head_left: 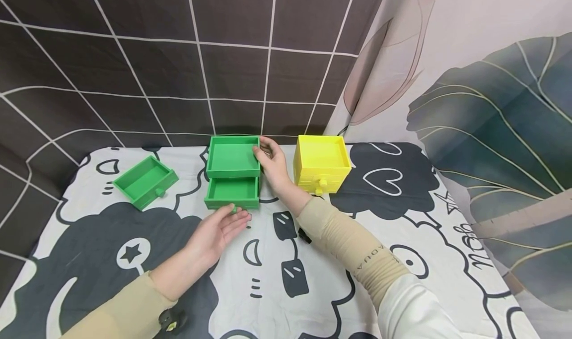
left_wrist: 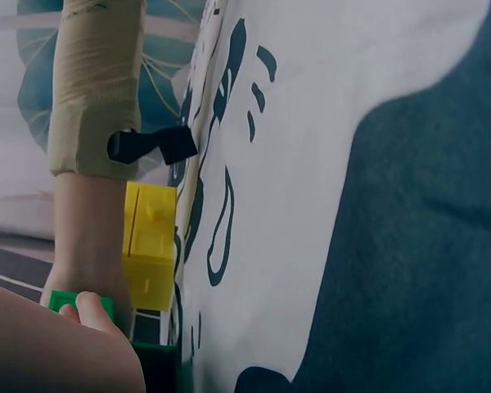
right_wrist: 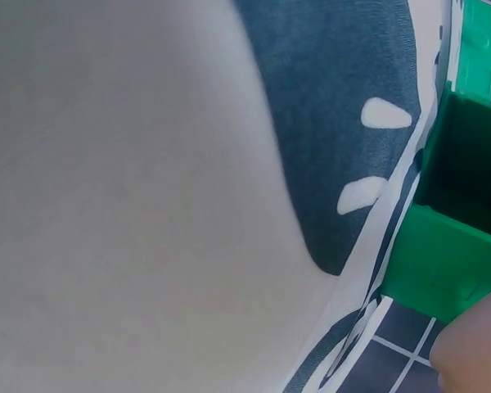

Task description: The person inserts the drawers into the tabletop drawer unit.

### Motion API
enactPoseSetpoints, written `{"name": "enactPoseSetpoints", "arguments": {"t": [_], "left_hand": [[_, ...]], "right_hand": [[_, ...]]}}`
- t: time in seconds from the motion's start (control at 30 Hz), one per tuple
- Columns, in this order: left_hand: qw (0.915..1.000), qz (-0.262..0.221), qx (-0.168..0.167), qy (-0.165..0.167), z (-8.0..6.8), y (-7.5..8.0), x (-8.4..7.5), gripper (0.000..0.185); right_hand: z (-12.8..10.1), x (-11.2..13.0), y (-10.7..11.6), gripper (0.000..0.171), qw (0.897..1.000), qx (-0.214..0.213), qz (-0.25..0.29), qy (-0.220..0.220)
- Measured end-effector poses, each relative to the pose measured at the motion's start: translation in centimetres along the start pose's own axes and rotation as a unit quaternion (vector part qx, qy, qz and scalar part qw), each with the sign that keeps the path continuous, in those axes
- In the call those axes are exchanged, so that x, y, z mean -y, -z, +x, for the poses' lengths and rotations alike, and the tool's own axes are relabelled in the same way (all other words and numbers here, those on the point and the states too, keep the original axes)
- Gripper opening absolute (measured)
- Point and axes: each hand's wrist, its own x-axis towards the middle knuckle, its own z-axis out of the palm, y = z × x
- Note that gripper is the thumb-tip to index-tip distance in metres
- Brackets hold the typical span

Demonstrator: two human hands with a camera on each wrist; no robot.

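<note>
A small green cabinet (head_left: 233,156) stands at the back of the bed-like surface, its top an open tray. From its front sticks out a green drawer (head_left: 232,189), pulled partway. At that drawer's knob my left hand (head_left: 213,234) pinches with thumb and fingertips, palm turned up. Gripping the cabinet's right side is my right hand (head_left: 274,164), thumb over the top rim; some of its fingers are hidden behind. In the right wrist view, the green cabinet (right_wrist: 442,266) shows its side wall and a dark hollow.
A second green drawer (head_left: 145,180) lies loose and askew to the left. To the right stands a yellow cabinet (head_left: 322,160) with knobs on its front. The patterned cloth (head_left: 254,289) covers the surface; a dark tiled-pattern backdrop (head_left: 237,71) rises behind it.
</note>
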Motion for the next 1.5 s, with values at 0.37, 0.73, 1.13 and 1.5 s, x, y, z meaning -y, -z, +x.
{"name": "enactPoseSetpoints", "arguments": {"t": [0.37,0.73,1.13,1.5], "left_hand": [[0.9997,-0.024,0.003,0.007,1.6,-0.2,-0.6,0.018],[0.9979,-0.062,-0.013,0.009,3.6,-1.0,-1.4,0.022],[0.9962,-0.084,-0.022,0.006,4.6,-1.1,-2.0,0.019],[0.9952,-0.093,-0.03,0.003,4.9,-1.2,-1.8,0.019]], "right_hand": [[0.1,-0.2,0.0,0.043,1.0,0.001,0.003,0.004],[0.0,-0.2,0.1,0.043,1.0,-0.001,-0.003,0.004],[0.0,-0.1,0.1,0.043,1.0,0.007,0.004,0.001],[-0.1,0.0,0.1,0.043,1.0,0.008,0.007,-0.003]]}}
